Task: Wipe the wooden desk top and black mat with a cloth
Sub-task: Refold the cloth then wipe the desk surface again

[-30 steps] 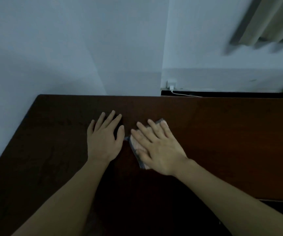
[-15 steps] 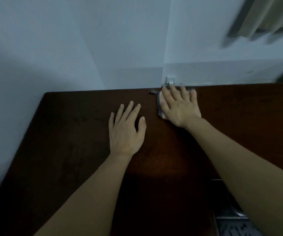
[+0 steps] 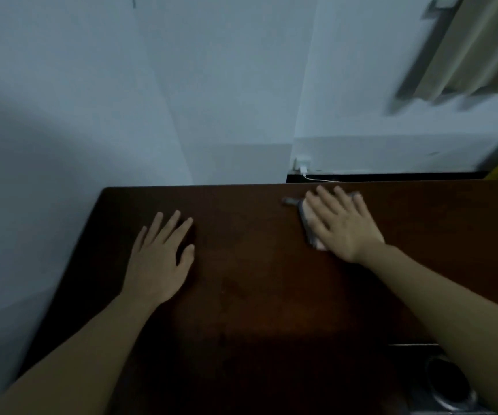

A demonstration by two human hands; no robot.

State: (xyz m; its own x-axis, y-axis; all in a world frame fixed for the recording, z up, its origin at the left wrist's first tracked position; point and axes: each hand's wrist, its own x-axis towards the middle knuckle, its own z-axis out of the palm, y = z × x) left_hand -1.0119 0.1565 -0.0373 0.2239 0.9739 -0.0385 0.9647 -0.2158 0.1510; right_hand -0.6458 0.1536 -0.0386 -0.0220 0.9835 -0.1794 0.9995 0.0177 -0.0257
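Note:
A dark brown wooden desk top (image 3: pixel 256 295) fills the lower half of the view. My right hand (image 3: pixel 343 226) lies flat with straight fingers on a small pale cloth with a grey edge (image 3: pixel 309 226), pressing it onto the desk near the far edge. Most of the cloth is hidden under the palm. My left hand (image 3: pixel 161 262) rests flat on the wood to the left, fingers spread, holding nothing. No black mat shows in this view.
White walls meet in a corner behind the desk. A white plug and cable (image 3: pixel 303 169) sit at the wall just beyond the far edge. A curtain (image 3: pixel 478 46) hangs at the top right. A dark round object (image 3: pixel 448 384) lies below the desk's near right edge.
My right hand slid the cloth from the middle of the desk out to the far edge, then a little to the right. My left hand stayed flat on the wood.

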